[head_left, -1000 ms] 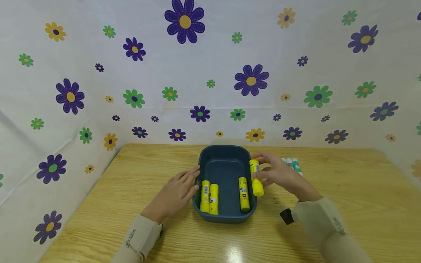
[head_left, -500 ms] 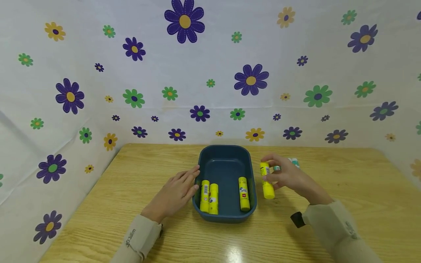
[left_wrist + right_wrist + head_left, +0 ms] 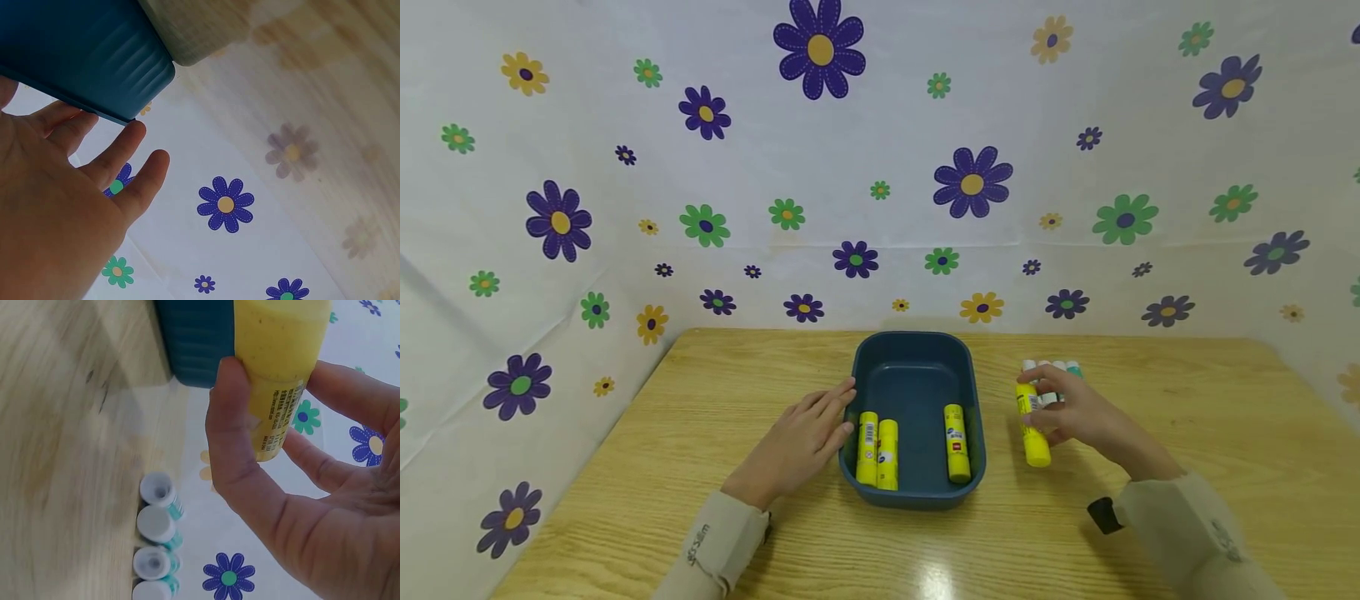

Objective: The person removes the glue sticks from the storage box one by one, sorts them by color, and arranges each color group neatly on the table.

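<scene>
At the middle of the table, set in from its back edge, stands a blue bin; the left hand is spread fairly straight at the bin's left side, fingertips touching the rim, grasping nothing; the right hand is out past the bin's right side, thumb and fingers curled round a yellow tube, which tilts, its far end leaning toward the bin, just apart from it; cannot tell whether the tube's near end touches the table; inside the bin, two yellow tubes lie side by side in the near left corner; a labelled yellow tube lies along the right wall, near right corner; behind the right hand, toward the table's back edge, is a row of white-capped teal tubes, partly hidden in the head view, four caps showing in the right wrist view; a flowered cloth hangs behind the back edge.
</scene>
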